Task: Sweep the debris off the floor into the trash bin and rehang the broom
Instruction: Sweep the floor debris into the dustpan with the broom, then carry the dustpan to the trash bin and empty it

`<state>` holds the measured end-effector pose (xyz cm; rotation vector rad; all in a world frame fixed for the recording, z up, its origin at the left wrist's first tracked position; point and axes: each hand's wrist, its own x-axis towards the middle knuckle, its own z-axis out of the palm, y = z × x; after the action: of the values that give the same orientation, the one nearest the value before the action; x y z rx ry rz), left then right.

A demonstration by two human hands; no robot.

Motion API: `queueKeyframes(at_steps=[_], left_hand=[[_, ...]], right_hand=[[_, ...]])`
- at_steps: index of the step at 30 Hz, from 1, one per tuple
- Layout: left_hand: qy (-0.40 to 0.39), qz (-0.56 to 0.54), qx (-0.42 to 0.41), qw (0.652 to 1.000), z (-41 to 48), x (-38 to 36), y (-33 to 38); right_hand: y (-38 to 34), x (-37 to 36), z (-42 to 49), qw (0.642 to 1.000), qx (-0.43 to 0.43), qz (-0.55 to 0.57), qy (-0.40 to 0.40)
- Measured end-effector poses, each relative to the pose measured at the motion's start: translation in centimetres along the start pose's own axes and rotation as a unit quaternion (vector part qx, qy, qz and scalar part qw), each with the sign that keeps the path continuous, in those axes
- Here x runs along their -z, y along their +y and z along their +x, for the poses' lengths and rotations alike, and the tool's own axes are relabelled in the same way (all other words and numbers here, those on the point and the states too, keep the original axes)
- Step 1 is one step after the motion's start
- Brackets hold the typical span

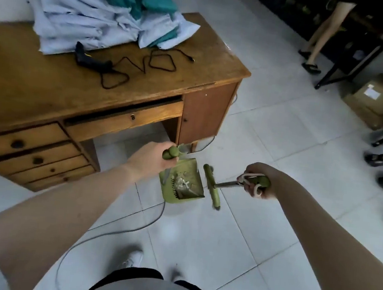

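My left hand [153, 158] is closed on the green top of the dustpan handle. The green dustpan [181, 182] stands on the tiled floor below it, with pale bits of debris [182, 183] lying inside. Around the green broom handle grip, which carries a white cord loop, my right hand [259, 180] is closed. The broom's metal pole runs down-left to the green broom head [212, 186], which sits just right of the dustpan's open side. No trash bin is in view.
A wooden desk [91, 90] with drawers stands left, carrying piled cloth [101, 5] and a black cable. A grey cable [114, 229] trails across the floor. Other people's legs [319, 37] and sandalled feet [379, 164] are at right, by a cardboard box [372, 96].
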<state>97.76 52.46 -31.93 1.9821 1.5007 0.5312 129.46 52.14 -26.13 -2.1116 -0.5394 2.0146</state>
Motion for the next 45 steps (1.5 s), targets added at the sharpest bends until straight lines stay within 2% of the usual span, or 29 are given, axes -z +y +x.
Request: queueKeyframes(at_steps=[6,9,15,21,27,36,41,45], left_hand=[[0.078,0.083,0.071,0.991,-6.7,1.2,0.9],[0.144,0.085,0.140,0.976,-11.6,2.1,1.1],[0.200,0.078,0.249,0.944,-21.5,4.2,-0.6],[0.232,0.061,0.293,0.926,-30.9,4.6,-2.8],[0.233,0.058,0.333,0.912,-36.3,3.7,-4.8],[0.226,0.017,0.352,0.908,-33.8,0.7,-7.8],[0.242,-0.014,0.350,0.905,-27.9,-0.8,-9.1],[0.245,-0.037,0.356,0.901,-21.6,-2.1,-10.5]], right_hand=[[-1.2,-3.9,0.2,0.993,0.032,-0.110,-0.035],[-1.4,-7.5,-0.2,0.981,0.040,-0.182,-0.050],[-1.3,-14.2,-0.5,0.966,0.036,-0.236,-0.101],[0.8,-22.0,-0.8,0.950,0.010,-0.266,-0.164],[3.2,-25.7,0.1,0.916,0.022,-0.375,-0.140],[4.9,-26.3,3.8,0.908,0.055,-0.412,-0.059],[2.0,-25.2,7.1,0.912,0.067,-0.405,-0.021],[-1.4,-24.8,10.9,0.893,0.081,-0.442,0.024]])
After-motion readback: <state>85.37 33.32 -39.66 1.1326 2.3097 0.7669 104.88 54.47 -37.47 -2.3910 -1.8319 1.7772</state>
